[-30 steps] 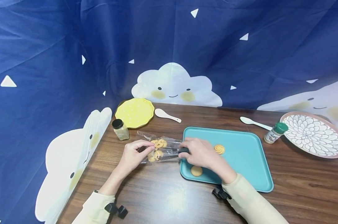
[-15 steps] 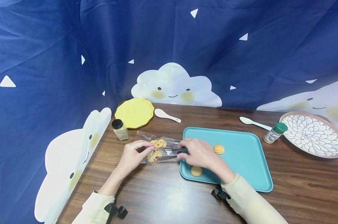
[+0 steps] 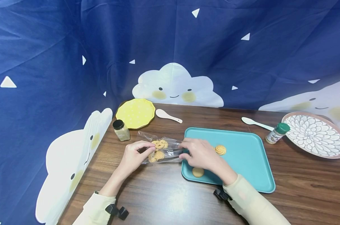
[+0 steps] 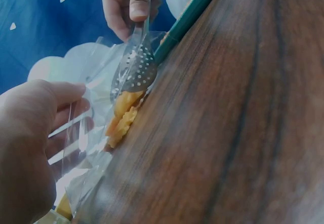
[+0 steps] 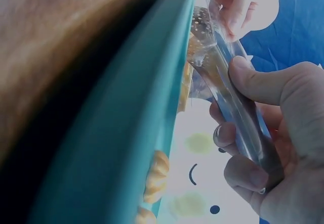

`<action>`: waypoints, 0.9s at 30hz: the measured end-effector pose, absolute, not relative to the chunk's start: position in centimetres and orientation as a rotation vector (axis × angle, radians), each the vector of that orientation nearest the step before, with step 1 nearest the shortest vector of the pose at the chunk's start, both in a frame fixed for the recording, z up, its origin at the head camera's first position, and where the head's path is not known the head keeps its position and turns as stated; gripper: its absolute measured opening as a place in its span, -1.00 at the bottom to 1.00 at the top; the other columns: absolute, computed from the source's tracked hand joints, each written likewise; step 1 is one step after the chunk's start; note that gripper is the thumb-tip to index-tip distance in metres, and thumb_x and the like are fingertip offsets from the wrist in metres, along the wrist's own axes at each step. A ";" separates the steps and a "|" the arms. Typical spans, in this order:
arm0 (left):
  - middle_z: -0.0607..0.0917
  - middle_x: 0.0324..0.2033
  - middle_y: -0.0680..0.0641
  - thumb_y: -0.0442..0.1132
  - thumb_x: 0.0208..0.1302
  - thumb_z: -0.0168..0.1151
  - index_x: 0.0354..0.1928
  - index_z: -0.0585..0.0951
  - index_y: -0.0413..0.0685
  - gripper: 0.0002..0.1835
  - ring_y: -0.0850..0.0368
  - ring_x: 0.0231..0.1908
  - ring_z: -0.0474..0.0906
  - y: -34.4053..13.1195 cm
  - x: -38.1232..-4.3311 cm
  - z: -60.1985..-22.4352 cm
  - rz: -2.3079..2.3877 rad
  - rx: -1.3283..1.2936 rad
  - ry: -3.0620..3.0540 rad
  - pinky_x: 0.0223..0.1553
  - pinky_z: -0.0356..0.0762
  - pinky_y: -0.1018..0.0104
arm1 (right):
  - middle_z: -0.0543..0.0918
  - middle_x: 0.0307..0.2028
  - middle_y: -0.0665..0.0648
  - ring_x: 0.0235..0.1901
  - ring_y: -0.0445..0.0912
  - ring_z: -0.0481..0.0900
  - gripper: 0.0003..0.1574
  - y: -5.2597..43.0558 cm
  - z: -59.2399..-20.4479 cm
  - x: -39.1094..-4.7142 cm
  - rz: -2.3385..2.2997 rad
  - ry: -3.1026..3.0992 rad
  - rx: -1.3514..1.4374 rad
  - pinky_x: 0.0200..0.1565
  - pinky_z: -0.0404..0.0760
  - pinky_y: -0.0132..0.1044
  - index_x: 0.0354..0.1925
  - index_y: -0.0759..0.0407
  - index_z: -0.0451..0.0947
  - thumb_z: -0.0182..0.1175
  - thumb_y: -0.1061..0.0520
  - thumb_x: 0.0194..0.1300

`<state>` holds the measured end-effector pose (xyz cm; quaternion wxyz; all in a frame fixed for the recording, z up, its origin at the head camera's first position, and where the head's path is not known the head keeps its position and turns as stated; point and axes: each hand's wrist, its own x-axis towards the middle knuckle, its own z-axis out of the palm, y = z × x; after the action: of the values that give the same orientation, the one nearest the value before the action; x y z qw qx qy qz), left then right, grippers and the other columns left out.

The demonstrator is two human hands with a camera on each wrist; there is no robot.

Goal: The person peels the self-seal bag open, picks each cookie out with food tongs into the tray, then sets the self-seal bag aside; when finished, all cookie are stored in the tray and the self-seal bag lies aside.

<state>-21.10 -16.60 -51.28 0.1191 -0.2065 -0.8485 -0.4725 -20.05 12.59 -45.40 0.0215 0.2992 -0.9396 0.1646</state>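
In the head view my left hand (image 3: 134,154) pinches the edge of a clear plastic bag (image 3: 172,153) lying left of the tray. Several golden cookies (image 3: 159,155) show inside it. My right hand (image 3: 200,153), above the tray's left side, grips metal tongs (image 4: 135,72). Their perforated head is inside the bag, right at the cookies in the left wrist view. The right wrist view shows thumb and fingers wrapped around the tongs' handles (image 5: 230,102). On the teal tray (image 3: 243,165) lie a swirled cookie (image 3: 220,150) and a round flat one (image 3: 198,172).
A yellow plate (image 3: 135,113), a white spoon (image 3: 168,116) and a black-capped jar (image 3: 121,130) stand at the back left. To the right are a pale spoon (image 3: 256,123), a green-capped shaker (image 3: 276,133) and a flower-patterned plate (image 3: 313,136). A blue curtain (image 3: 158,37) hangs behind.
Both hands stay nearly in place. The dark tongs, visible across the bag earlier in the head view, have shifted and show far less now, and the lower cookies in the bag are more exposed.
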 end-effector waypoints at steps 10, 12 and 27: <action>0.83 -0.20 0.24 -0.04 0.29 0.41 -0.20 0.81 0.10 -0.84 0.37 -0.13 0.74 -16.6 -21.0 -51.2 -1.386 -0.588 -2.486 -0.03 0.65 0.54 | 0.77 -0.16 0.01 -0.34 -0.12 0.70 -0.65 14.6 -43.8 -20.1 0.531 -2.843 0.954 -0.32 0.66 -0.21 -0.03 0.04 0.73 0.39 -0.06 0.27; 0.83 -0.20 0.23 -0.04 0.29 0.41 -0.20 0.81 0.09 -0.84 0.36 -0.12 0.74 -16.6 -21.0 -51.1 -1.395 -0.588 -2.485 -0.02 0.65 0.54 | 0.77 -0.16 0.01 -0.32 -0.09 0.72 -0.66 15.4 -43.2 -20.2 0.540 -2.840 0.941 -0.30 0.68 -0.17 -0.04 0.04 0.73 0.40 -0.05 0.27; 0.83 -0.22 0.21 -0.03 0.28 0.42 -0.21 0.81 0.09 -0.83 0.34 -0.13 0.75 -16.5 -21.1 -51.3 -1.421 -0.582 -2.469 -0.05 0.66 0.53 | 0.79 -0.10 0.04 -0.45 -0.11 0.60 -0.63 22.8 -41.0 -22.1 0.443 -2.922 0.469 -0.49 0.49 -0.20 -0.01 -0.06 0.73 0.42 -0.12 0.23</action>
<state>-21.12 -16.53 -51.34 0.1168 -0.1987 -0.8435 -0.4853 -22.14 22.78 -41.01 0.0745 0.1563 -0.9738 0.1478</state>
